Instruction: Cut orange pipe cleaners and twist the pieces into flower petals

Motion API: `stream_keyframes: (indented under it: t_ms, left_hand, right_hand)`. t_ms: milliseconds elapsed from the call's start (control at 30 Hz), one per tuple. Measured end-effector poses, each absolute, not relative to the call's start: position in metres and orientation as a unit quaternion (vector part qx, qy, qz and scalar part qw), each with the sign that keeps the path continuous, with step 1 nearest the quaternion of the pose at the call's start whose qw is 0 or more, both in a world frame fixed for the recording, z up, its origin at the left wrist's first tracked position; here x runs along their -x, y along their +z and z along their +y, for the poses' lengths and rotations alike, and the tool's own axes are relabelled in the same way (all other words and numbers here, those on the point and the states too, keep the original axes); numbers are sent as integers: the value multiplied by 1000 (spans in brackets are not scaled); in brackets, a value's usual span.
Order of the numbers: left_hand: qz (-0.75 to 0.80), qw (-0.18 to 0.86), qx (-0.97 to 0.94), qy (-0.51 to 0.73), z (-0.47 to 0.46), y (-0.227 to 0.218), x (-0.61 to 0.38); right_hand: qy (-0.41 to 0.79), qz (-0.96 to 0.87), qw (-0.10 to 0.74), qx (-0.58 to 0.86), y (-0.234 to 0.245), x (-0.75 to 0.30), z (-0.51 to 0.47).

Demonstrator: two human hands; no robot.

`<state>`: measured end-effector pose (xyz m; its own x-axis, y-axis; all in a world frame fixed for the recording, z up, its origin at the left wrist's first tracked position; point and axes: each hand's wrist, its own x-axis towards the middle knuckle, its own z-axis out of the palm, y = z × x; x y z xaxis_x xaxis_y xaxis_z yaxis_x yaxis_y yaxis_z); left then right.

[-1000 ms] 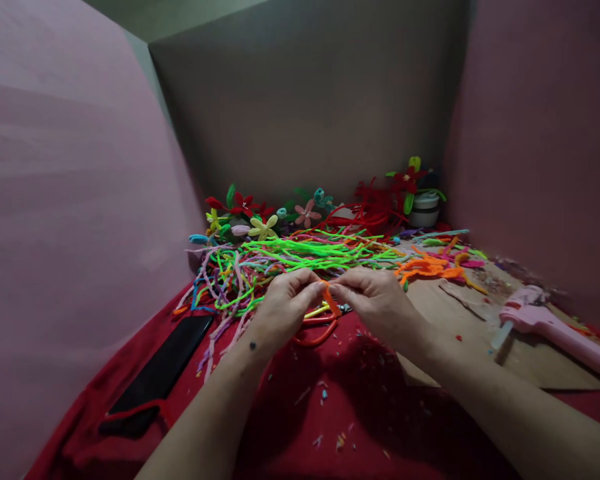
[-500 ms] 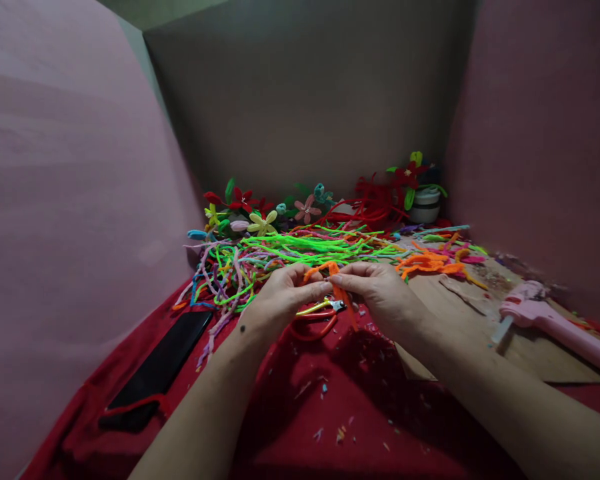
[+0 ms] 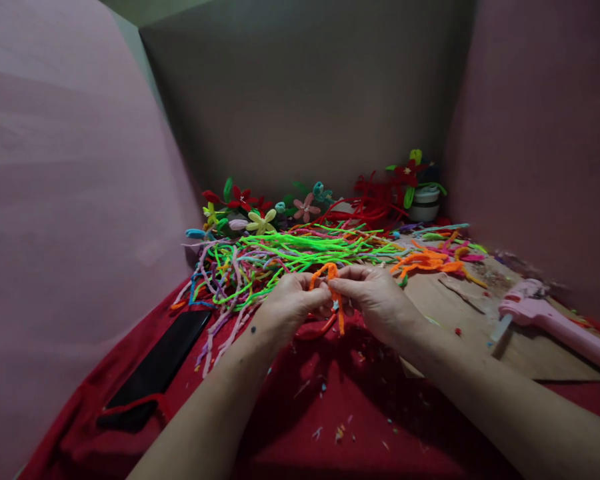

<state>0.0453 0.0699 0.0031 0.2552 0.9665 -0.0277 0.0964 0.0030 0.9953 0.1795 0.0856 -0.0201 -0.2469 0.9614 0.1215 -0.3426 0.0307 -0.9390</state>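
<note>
An orange pipe cleaner, bent into a loop with one end hanging down, is held between both hands above the red cloth. My left hand pinches the left side of the loop. My right hand grips it on the right with thumb and forefinger, close to the left fingertips. Below the hands lie red-handled cutters, mostly hidden by the fingers. Just beyond the hands spreads a pile of bright green pipe cleaners mixed with other colours.
A pink glue gun rests on a cardboard sheet at right, near orange pipe cleaner pieces. At left lies a black phone-like slab. Pipe cleaner flowers and a small pot stand at the back.
Both hands have come slightly lower and nearer, covering more of the cutters. The orange pipe cleaner's loop now shows rounder, and its loose end hangs straighter down.
</note>
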Motion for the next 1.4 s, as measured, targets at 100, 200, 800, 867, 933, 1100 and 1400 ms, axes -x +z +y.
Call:
stream_keyframes:
  t_ms: [100, 200, 800, 867, 933, 1100, 1400]
  left_hand:
    - [466, 547, -569, 401, 68, 3, -48]
    - [464, 546, -562, 413, 67, 4, -49]
    - [511, 414, -637, 403, 63, 5, -56]
    - [504, 407, -650, 398, 64, 4, -55]
    - [499, 417, -653, 388, 64, 5, -53]
    - [478, 440, -622, 437, 63, 11, -47]
    - [321, 579, -614, 429, 57, 17, -37]
  right_hand:
    - [629, -490, 521, 306, -20, -179, 85]
    - [634, -495, 516, 295, -22, -179, 87]
    - [606, -513, 540, 280, -24, -181, 90]
    - [631, -490, 535, 274, -24, -180, 91]
    - [637, -474, 540, 279, -22, -180, 93]
    - [618, -426, 593, 291, -20, -186, 100]
    - [653, -386, 588, 283, -20, -188, 104]
